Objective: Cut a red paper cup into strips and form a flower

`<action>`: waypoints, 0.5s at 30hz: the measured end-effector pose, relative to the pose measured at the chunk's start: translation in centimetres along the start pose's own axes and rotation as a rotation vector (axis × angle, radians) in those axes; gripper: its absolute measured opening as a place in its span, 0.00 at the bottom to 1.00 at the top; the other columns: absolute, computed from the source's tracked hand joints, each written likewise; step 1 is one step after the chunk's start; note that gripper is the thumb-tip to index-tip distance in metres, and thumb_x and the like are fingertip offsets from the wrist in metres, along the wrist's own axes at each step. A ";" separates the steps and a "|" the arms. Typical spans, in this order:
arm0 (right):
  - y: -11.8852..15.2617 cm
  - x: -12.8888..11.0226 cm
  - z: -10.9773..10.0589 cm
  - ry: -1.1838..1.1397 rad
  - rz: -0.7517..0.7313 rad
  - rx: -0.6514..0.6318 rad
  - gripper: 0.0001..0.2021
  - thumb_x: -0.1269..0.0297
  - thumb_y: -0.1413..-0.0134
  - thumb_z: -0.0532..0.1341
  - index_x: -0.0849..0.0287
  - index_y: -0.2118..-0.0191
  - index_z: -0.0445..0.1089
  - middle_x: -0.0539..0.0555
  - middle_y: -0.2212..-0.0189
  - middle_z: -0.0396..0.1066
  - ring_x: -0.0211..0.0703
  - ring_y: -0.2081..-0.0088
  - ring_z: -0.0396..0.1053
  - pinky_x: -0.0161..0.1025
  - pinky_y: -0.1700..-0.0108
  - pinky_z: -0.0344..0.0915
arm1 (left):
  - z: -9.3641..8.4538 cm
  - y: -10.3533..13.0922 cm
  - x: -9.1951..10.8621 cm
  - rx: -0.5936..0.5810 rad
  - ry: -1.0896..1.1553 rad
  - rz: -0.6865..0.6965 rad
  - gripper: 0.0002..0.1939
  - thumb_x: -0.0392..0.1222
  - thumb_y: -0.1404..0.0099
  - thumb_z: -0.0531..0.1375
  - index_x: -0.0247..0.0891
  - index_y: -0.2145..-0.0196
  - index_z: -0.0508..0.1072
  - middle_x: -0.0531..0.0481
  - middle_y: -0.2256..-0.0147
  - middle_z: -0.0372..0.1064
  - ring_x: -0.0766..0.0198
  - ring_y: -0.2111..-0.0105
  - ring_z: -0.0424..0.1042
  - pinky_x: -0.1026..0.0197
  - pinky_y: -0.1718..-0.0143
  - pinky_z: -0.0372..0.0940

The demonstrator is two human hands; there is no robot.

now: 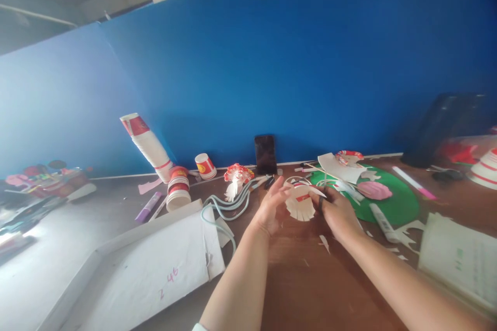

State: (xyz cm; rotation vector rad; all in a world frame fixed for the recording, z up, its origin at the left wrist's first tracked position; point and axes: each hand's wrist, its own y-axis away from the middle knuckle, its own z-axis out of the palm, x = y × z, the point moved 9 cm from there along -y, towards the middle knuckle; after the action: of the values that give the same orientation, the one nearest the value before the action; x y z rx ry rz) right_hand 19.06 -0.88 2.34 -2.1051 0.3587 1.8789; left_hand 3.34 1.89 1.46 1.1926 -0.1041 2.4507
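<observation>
A round cream paper piece (301, 205) with a fringed lower edge and a red mark hangs over the brown table between my hands. My right hand (334, 213) grips it at its right side, with a dark ring on one finger. My left hand (273, 206) is at its left side with fingers spread; whether they touch the paper is unclear. Small paper scraps (324, 243) lie just below. Behind my left hand are a coiled pale cable (229, 204) and a red-and-white paper flower (238, 174).
A phone (265, 154) leans on the blue partition (272, 62). Stacked paper cups (149, 152) and a white box (151, 269) are at left. At right are a green disc (404, 200), a glue tube (383, 222), a pink marker (414, 182) and a booklet (462, 258).
</observation>
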 end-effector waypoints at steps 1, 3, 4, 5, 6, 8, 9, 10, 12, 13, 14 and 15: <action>-0.1 0.2 -0.2 0.012 0.002 0.008 0.15 0.56 0.55 0.63 0.58 0.61 0.73 0.49 0.79 0.73 0.42 0.78 0.68 0.36 0.76 0.61 | 0.1 0.1 0.1 -0.027 0.029 -0.007 0.37 0.41 0.47 0.66 0.41 0.41 0.61 0.42 0.46 0.65 0.56 0.56 0.72 0.58 0.59 0.66; -0.4 0.3 -0.5 0.061 -0.021 0.016 0.14 0.56 0.55 0.64 0.57 0.63 0.73 0.49 0.78 0.73 0.43 0.75 0.69 0.36 0.75 0.61 | -0.1 0.2 0.3 -0.051 0.068 -0.027 0.34 0.40 0.47 0.65 0.40 0.42 0.63 0.41 0.46 0.66 0.57 0.58 0.72 0.57 0.61 0.66; -0.6 0.4 -0.5 0.081 -0.037 0.014 0.13 0.56 0.55 0.63 0.57 0.64 0.73 0.49 0.78 0.73 0.44 0.74 0.70 0.35 0.74 0.61 | -0.2 0.2 0.5 -0.059 0.080 -0.028 0.33 0.39 0.47 0.65 0.38 0.43 0.64 0.40 0.47 0.66 0.57 0.59 0.73 0.57 0.61 0.66; -0.7 0.5 -0.5 0.091 -0.047 0.010 0.12 0.56 0.55 0.63 0.57 0.66 0.73 0.49 0.79 0.73 0.44 0.73 0.70 0.36 0.74 0.61 | -0.3 0.2 0.7 -0.071 0.086 -0.026 0.32 0.37 0.47 0.64 0.37 0.44 0.65 0.39 0.48 0.67 0.57 0.59 0.73 0.57 0.61 0.66; -0.8 0.7 -0.4 0.090 -0.046 0.004 0.11 0.57 0.56 0.63 0.57 0.67 0.73 0.49 0.80 0.72 0.44 0.74 0.70 0.36 0.74 0.61 | -0.4 0.2 0.8 -0.083 0.083 -0.024 0.31 0.36 0.48 0.64 0.37 0.45 0.66 0.39 0.49 0.67 0.57 0.59 0.73 0.56 0.61 0.66; -0.9 1.2 -0.2 0.055 -0.014 -0.023 0.09 0.58 0.57 0.64 0.57 0.69 0.73 0.49 0.80 0.71 0.44 0.75 0.70 0.36 0.74 0.62 | -0.6 -0.1 0.8 -0.090 0.051 -0.034 0.29 0.35 0.48 0.63 0.36 0.47 0.67 0.40 0.51 0.69 0.57 0.60 0.73 0.57 0.62 0.67; -0.9 1.3 0.1 0.029 0.006 -0.046 0.09 0.58 0.58 0.64 0.57 0.70 0.72 0.49 0.80 0.72 0.44 0.75 0.70 0.37 0.74 0.62 | -0.9 -0.2 0.6 -0.083 0.024 -0.046 0.28 0.36 0.48 0.63 0.36 0.48 0.68 0.40 0.53 0.70 0.58 0.62 0.74 0.57 0.63 0.67; -0.8 1.4 0.3 0.009 0.021 -0.069 0.09 0.58 0.58 0.64 0.57 0.70 0.72 0.49 0.79 0.72 0.44 0.75 0.70 0.37 0.74 0.63 | -1.1 -0.4 0.4 -0.073 -0.006 -0.056 0.26 0.37 0.47 0.64 0.35 0.49 0.69 0.41 0.56 0.72 0.59 0.64 0.74 0.58 0.65 0.67; -0.6 1.4 0.7 -0.008 0.029 -0.112 0.10 0.58 0.59 0.65 0.57 0.70 0.72 0.50 0.77 0.73 0.45 0.74 0.71 0.37 0.73 0.63 | -1.5 -0.7 -0.3 -0.062 -0.060 -0.075 0.24 0.39 0.46 0.64 0.34 0.51 0.71 0.42 0.62 0.73 0.61 0.68 0.73 0.60 0.68 0.66; -0.5 1.3 0.9 -0.003 0.025 -0.130 0.10 0.58 0.59 0.65 0.57 0.69 0.72 0.50 0.77 0.73 0.45 0.73 0.71 0.37 0.73 0.63 | -1.6 -0.8 -0.7 -0.067 -0.084 -0.083 0.23 0.39 0.46 0.64 0.33 0.52 0.72 0.43 0.65 0.73 0.62 0.70 0.72 0.61 0.69 0.66; -0.4 1.2 1.0 0.011 0.020 -0.144 0.11 0.58 0.59 0.65 0.58 0.69 0.71 0.49 0.78 0.73 0.45 0.73 0.71 0.37 0.73 0.63 | -1.6 -0.9 -1.1 -0.078 -0.103 -0.091 0.21 0.39 0.45 0.63 0.32 0.53 0.73 0.43 0.66 0.73 0.63 0.71 0.72 0.61 0.69 0.65; -0.3 1.2 1.0 0.033 0.015 -0.153 0.11 0.58 0.59 0.65 0.58 0.69 0.71 0.49 0.79 0.73 0.44 0.74 0.71 0.36 0.74 0.62 | -1.6 -1.0 -1.4 -0.092 -0.120 -0.098 0.20 0.39 0.46 0.63 0.31 0.54 0.73 0.44 0.68 0.73 0.63 0.72 0.71 0.62 0.70 0.65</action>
State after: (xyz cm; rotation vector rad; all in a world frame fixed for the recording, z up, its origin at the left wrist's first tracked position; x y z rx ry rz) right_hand 18.38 -0.16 1.09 -2.2398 0.2452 1.9385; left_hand 3.32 2.74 -0.73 1.2727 -0.1858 2.2649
